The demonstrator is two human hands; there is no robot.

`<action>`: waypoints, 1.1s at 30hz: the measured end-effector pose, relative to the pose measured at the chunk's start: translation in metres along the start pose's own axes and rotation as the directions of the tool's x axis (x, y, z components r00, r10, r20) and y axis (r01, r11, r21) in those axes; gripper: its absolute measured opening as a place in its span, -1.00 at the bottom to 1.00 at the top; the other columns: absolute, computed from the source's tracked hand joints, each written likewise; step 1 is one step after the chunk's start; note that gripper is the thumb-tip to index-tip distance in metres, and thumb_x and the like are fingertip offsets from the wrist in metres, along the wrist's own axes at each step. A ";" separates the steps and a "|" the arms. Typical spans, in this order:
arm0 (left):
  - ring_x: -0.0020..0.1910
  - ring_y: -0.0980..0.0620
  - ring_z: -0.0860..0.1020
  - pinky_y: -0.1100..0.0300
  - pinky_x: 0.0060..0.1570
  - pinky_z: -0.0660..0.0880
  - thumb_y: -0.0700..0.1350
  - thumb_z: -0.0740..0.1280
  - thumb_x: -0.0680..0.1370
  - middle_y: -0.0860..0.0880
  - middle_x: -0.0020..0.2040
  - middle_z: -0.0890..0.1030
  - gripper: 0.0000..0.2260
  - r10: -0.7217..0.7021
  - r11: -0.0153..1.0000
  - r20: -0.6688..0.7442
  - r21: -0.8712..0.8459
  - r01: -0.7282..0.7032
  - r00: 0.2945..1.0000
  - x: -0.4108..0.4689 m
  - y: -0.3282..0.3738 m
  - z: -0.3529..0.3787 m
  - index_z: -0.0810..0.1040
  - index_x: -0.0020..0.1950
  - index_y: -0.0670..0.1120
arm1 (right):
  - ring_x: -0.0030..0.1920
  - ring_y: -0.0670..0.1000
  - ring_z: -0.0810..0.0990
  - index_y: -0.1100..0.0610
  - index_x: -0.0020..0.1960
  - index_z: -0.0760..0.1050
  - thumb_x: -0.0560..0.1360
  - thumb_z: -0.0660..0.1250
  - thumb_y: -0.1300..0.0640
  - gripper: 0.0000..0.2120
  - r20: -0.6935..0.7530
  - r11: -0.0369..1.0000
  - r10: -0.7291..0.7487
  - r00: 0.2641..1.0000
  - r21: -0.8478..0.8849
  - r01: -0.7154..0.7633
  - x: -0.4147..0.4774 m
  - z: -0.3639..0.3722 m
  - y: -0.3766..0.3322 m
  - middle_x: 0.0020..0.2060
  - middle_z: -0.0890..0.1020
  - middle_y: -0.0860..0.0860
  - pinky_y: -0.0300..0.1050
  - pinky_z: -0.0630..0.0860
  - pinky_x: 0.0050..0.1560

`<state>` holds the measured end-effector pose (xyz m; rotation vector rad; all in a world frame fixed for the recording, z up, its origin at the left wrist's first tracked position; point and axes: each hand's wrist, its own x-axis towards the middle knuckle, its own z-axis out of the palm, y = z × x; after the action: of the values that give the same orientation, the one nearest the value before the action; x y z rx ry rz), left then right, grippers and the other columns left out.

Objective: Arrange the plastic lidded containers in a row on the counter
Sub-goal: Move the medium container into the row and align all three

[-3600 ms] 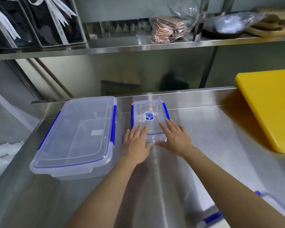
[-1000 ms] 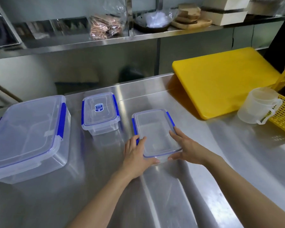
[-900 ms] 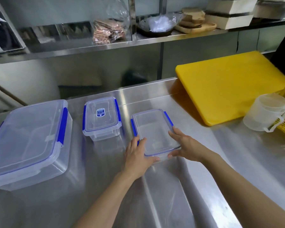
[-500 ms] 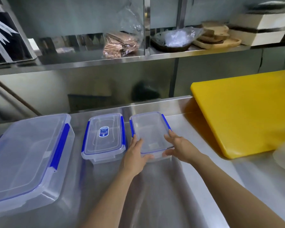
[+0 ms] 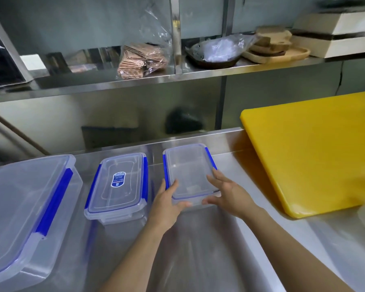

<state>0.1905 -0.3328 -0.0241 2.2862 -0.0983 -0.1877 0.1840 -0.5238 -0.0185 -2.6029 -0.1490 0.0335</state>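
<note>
On the counter (image 5: 209, 249), both hands, left (image 5: 167, 205) and right (image 5: 230, 197), clasp container 3 (image 5: 188, 171), rightmost, beside the middle one (image 5: 118, 186). She should square its near edge with it.

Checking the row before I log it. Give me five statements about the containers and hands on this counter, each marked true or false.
1. Three lidded containers stand on the steel counter. True.
2. The large container is rightmost. False: it is leftmost.
3. Both hands hold the small unlabelled container, left hand and right hand at its near corners. True.
4. The middle container has a blue label on its lid. True.
5. The yellow cutting board lies left of the containers. False: it lies to their right.
</note>
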 end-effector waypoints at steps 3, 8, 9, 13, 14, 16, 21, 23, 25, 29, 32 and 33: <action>0.42 0.03 0.27 0.17 0.33 0.28 -0.04 0.44 0.42 0.02 0.50 0.19 -0.32 0.060 0.996 0.018 -0.062 -0.058 0.998 0.003 0.019 0.019 0.21 0.46 -0.04 | 0.47 -0.09 0.13 -0.02 0.43 0.19 0.32 0.42 -0.18 -0.22 -0.027 0.997 0.066 0.997 0.034 -0.065 -0.006 -0.013 0.026 0.50 0.11 -0.11 -0.07 0.27 0.36; 0.45 0.02 0.23 0.15 0.40 0.22 -0.05 0.46 0.40 0.01 0.52 0.15 -0.31 0.092 0.993 0.058 -0.074 -0.087 0.994 0.018 0.051 0.055 0.24 0.45 -0.06 | 0.47 -0.14 0.12 -0.09 0.43 0.19 0.31 0.39 -0.25 -0.23 -0.068 0.993 0.115 0.991 -0.006 -0.115 -0.018 -0.038 0.069 0.49 0.10 -0.19 -0.14 0.30 0.32; 0.46 0.02 0.22 0.16 0.40 0.20 -0.04 0.46 0.39 0.00 0.53 0.14 -0.31 0.105 0.993 0.079 -0.070 -0.100 0.991 0.023 0.058 0.064 0.24 0.45 -0.06 | 0.46 -0.17 0.12 -0.11 0.42 0.20 0.31 0.39 -0.25 -0.24 -0.091 0.991 0.131 0.987 -0.004 -0.131 -0.021 -0.043 0.080 0.48 0.11 -0.20 -0.17 0.31 0.29; 0.46 0.04 0.19 0.34 0.27 0.13 -0.01 0.45 0.39 0.00 0.54 0.10 -0.30 0.132 0.990 0.096 -0.058 -0.127 0.987 0.031 0.076 0.089 0.22 0.46 -0.04 | 0.43 -0.18 0.20 -0.17 0.39 0.23 0.30 0.38 -0.26 -0.28 -0.123 0.987 0.158 0.980 -0.003 -0.159 -0.028 -0.058 0.108 0.47 0.14 -0.26 -0.20 0.31 0.21; 0.47 0.04 0.17 0.35 0.25 0.11 0.00 0.45 0.40 -0.01 0.54 0.08 -0.30 0.136 0.990 0.086 -0.059 -0.131 0.987 0.031 0.077 0.093 0.22 0.46 -0.04 | 0.42 -0.17 0.22 -0.19 0.39 0.23 0.30 0.37 -0.27 -0.29 -0.114 0.988 0.150 0.982 -0.015 -0.152 -0.029 -0.059 0.111 0.46 0.13 -0.27 -0.19 0.32 0.20; 0.48 0.04 0.15 0.32 0.29 0.12 0.01 0.44 0.40 0.00 0.55 0.05 -0.30 0.136 0.990 0.075 -0.055 -0.132 0.988 0.032 0.075 0.096 0.21 0.46 -0.01 | 0.41 -0.16 0.25 -0.21 0.39 0.21 0.31 0.35 -0.28 -0.30 -0.107 0.989 0.141 0.984 -0.032 -0.145 -0.030 -0.060 0.113 0.46 0.13 -0.29 -0.18 0.34 0.17; 0.51 0.00 0.09 0.13 0.41 0.16 0.10 0.39 0.43 -0.02 0.56 -0.08 -0.27 0.128 0.991 0.140 0.013 -0.131 0.982 0.029 0.070 0.095 0.08 0.49 0.06 | 0.45 -0.04 0.22 -0.12 0.43 0.18 0.37 0.33 -0.23 -0.30 -0.070 0.984 0.136 0.988 -0.106 -0.143 -0.029 -0.061 0.109 0.50 0.13 -0.14 -0.08 0.27 0.33; 0.52 -0.03 0.03 0.06 0.43 0.12 0.18 0.34 0.43 0.00 0.56 -0.11 -0.26 0.136 0.988 0.139 0.050 -0.144 0.981 0.023 0.067 0.087 0.02 0.49 0.12 | 0.49 0.00 0.09 -0.08 0.45 0.12 0.40 0.28 -0.26 -0.29 -0.027 0.965 0.153 0.988 -0.210 -0.155 -0.028 -0.063 0.104 0.51 0.09 -0.04 -0.04 0.11 0.41; 0.52 -0.03 0.03 0.03 0.44 0.08 0.22 0.29 0.44 0.01 0.56 0.00 -0.31 0.162 0.986 0.012 0.042 -0.163 0.987 0.016 0.061 0.066 0.06 0.48 0.15 | 0.50 0.04 0.03 -0.05 0.45 0.11 0.40 0.24 -0.29 -0.28 -0.044 0.956 0.169 0.985 -0.234 -0.174 -0.027 -0.065 0.092 0.51 0.09 0.02 0.01 0.02 0.43; 0.47 -0.05 0.19 0.04 0.42 0.12 0.10 0.28 0.50 -0.05 0.48 0.30 -0.46 0.163 0.987 -0.359 0.062 -0.151 0.919 0.006 0.028 -0.002 0.26 0.43 -0.01 | 0.40 0.07 0.24 0.06 0.41 0.22 0.45 0.24 -0.20 -0.37 -0.209 0.990 0.100 0.973 -0.078 -0.118 -0.017 -0.060 0.038 0.43 0.32 0.05 -0.03 0.19 0.38; 0.39 -0.14 0.33 -0.11 0.36 0.30 0.05 0.27 0.51 -0.12 0.40 0.40 -0.51 0.006 0.997 -0.546 0.065 0.036 0.838 0.003 -0.016 -0.058 0.30 0.40 -0.07 | 0.29 0.10 0.40 0.08 0.39 0.26 0.46 0.27 -0.15 -0.42 -0.162 0.998 0.038 0.986 0.051 -0.030 -0.006 -0.036 -0.015 0.34 0.42 0.09 -0.01 0.37 0.27; 0.37 -0.16 0.35 -0.14 0.33 0.34 0.06 0.28 0.51 -0.13 0.40 0.40 -0.50 -0.060 0.990 -0.568 0.069 0.120 0.821 0.001 -0.032 -0.075 0.29 0.40 -0.06 | 0.27 0.11 0.42 0.08 0.39 0.25 0.46 0.27 -0.14 -0.42 -0.116 0.996 0.016 0.993 0.092 -0.005 -0.003 -0.023 -0.032 0.33 0.42 0.09 -0.01 0.38 0.25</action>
<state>0.2044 -0.2565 0.0006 2.3541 0.3189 0.4658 0.1793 -0.5089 0.0176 -2.5063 -0.0895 -0.1057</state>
